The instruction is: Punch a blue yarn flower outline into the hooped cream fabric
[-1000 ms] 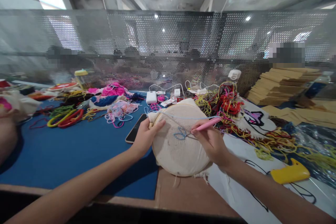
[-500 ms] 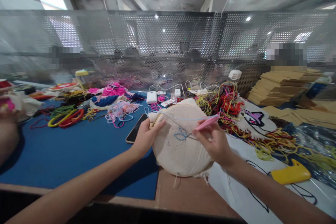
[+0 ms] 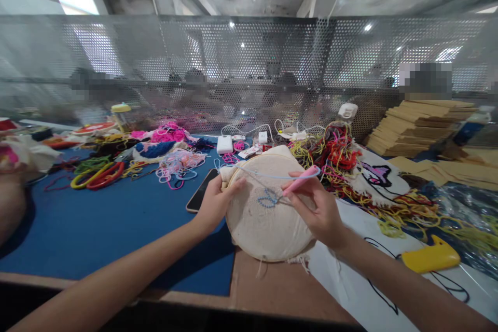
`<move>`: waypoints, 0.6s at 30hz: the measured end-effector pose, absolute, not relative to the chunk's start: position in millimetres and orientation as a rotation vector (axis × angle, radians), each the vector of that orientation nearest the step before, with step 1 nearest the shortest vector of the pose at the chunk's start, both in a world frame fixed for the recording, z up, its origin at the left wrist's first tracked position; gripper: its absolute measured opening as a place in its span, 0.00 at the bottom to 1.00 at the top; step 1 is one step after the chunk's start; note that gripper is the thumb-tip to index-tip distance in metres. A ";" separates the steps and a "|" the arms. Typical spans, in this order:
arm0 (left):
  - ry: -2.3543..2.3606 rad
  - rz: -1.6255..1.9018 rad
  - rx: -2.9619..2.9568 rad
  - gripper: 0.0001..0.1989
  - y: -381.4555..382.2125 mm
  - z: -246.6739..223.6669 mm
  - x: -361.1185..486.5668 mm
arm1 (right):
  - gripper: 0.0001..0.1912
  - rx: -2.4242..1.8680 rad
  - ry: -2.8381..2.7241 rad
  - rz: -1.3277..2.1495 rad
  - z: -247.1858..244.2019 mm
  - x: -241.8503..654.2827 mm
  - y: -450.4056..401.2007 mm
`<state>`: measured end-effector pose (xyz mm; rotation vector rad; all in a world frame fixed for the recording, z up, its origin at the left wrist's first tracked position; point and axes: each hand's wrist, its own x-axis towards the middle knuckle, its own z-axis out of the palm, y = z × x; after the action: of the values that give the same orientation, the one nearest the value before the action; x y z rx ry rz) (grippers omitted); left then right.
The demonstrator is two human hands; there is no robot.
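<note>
My left hand (image 3: 218, 201) grips the left rim of a round embroidery hoop (image 3: 268, 236) with cream cloth stretched over it, its thumb lying on the cloth. Small blue stitches (image 3: 267, 199) form a looped shape near the cloth's middle. Between the fingers of my right hand (image 3: 317, 207) is a pink punch needle (image 3: 301, 180), its tip at the right end of those stitches. Light blue yarn (image 3: 264, 174) runs from the needle's back end leftward across the hoop. A dark phone (image 3: 201, 194) lies partly behind my left hand.
Yarn piles (image 3: 181, 163) and red-handled scissors (image 3: 106, 176) lie left on the blue mat (image 3: 155, 238). Tangled yarn (image 3: 338, 153), a yellow tool (image 3: 431, 255) and stacked brown envelopes (image 3: 412, 127) are right. A perforated metal screen (image 3: 249, 72) stands behind. Another person's arm (image 3: 11, 207) reaches in at far left.
The punch needle has tilted more upright in my right hand, and its back end has shifted slightly left. The blue yarn hangs in a looser curve. My left hand and the hoop stay put.
</note>
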<state>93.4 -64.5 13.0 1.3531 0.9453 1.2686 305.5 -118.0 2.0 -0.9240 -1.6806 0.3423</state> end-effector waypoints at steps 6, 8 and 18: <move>0.934 1.269 1.316 0.14 -65.1 14.1 93.9 | 0.09 -0.965 -1.731 0.279 -1.0 306.2 -116.2; 0.920 1.269 1.298 0.14 -66.1 15.1 94.3 | 0.08 -0.966 -1.742 0.244 -2.8 306.1 -115.2; 0.889 1.267 1.318 0.16 -69.3 18.5 93.9 | 0.05 -0.965 -1.873 0.265 -11.0 302.8 -110.5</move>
<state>93.9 -69.3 18.5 1.3182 0.8891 1.2667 302.8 -110.5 -11.0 -0.9652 -1.8733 0.2645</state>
